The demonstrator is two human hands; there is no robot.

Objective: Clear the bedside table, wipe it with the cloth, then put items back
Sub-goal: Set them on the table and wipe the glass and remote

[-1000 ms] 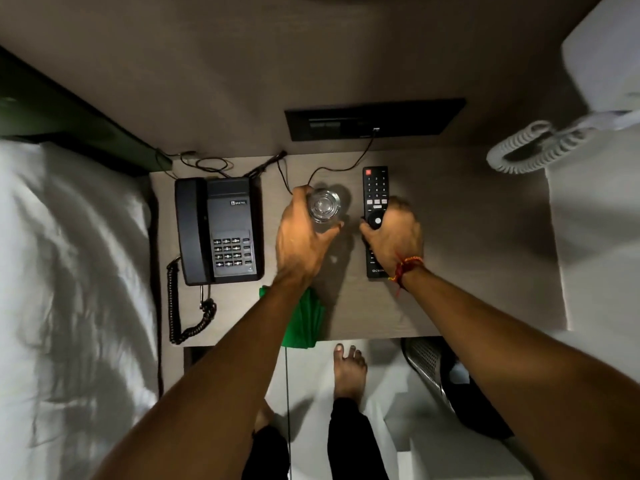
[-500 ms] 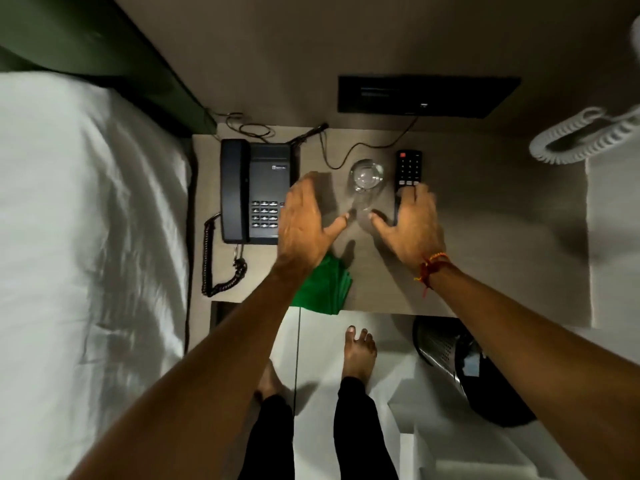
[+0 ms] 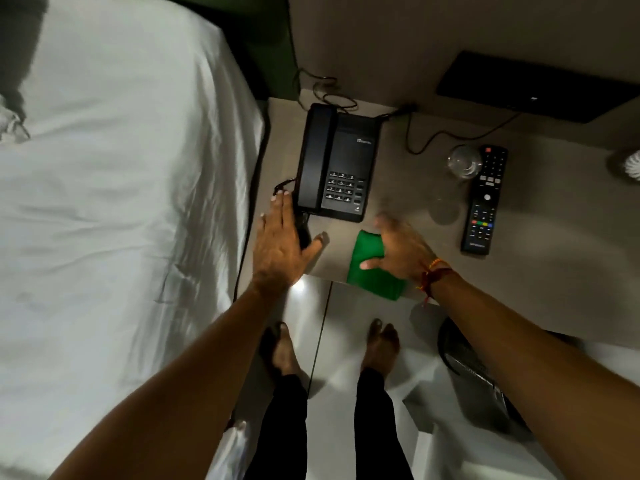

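Note:
The bedside table (image 3: 540, 244) carries a black desk phone (image 3: 341, 164), a clear drinking glass (image 3: 464, 162) and a black remote (image 3: 485, 199) side by side. A folded green cloth (image 3: 374, 282) lies at the front edge, partly overhanging it. My right hand (image 3: 403, 249), blurred by motion, lies on the cloth's upper right part with fingers spread and the thumb on top of the fabric. Fingers spread, my left hand (image 3: 280, 244) hovers at the phone's front left corner, over its coiled cord, and holds nothing.
A bed with a white sheet (image 3: 121, 168) fills the left side, close to the table. A dark wall panel (image 3: 533, 88) sits behind, with a cable running down to the table. A black bin (image 3: 478, 372) stands under the table's right. My bare feet (image 3: 381, 344) are on the shiny floor.
Both hands have let go of the glass and the remote and drawn back toward me. The left moved to the phone's corner, the right onto the green cloth. The view swung left.

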